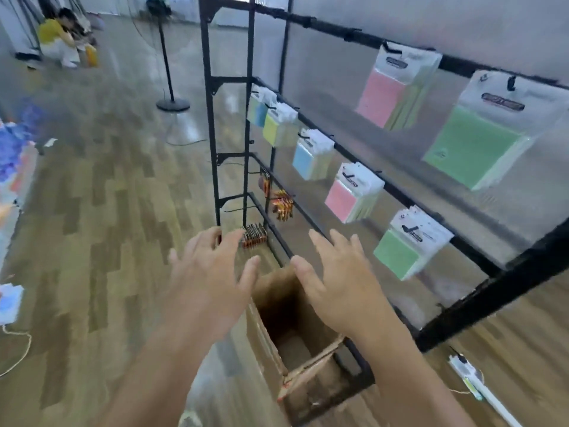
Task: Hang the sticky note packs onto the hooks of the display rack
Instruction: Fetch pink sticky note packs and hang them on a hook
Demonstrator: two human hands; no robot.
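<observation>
A black display rack [400, 192] runs from the centre to the right, with sticky note packs hanging on its hooks. On the top rail hang a pink pack [391, 94] and a big green pack [480, 140]. The middle rail carries several packs, among them a blue one [309, 158], a pink one [348, 198] and a green one [403, 248]. My left hand [212, 282] and my right hand [341, 282] hover with fingers spread above an open cardboard box [271, 340] on the floor. Both hands hold nothing. The box looks dark inside.
Small orange-red packs [281, 204] hang on the rack's lower rails at its left end. A fan stand [171, 100] stands on the wooden floor behind. A person in yellow [58, 41] crouches far left. A white tool [474, 383] lies at the lower right.
</observation>
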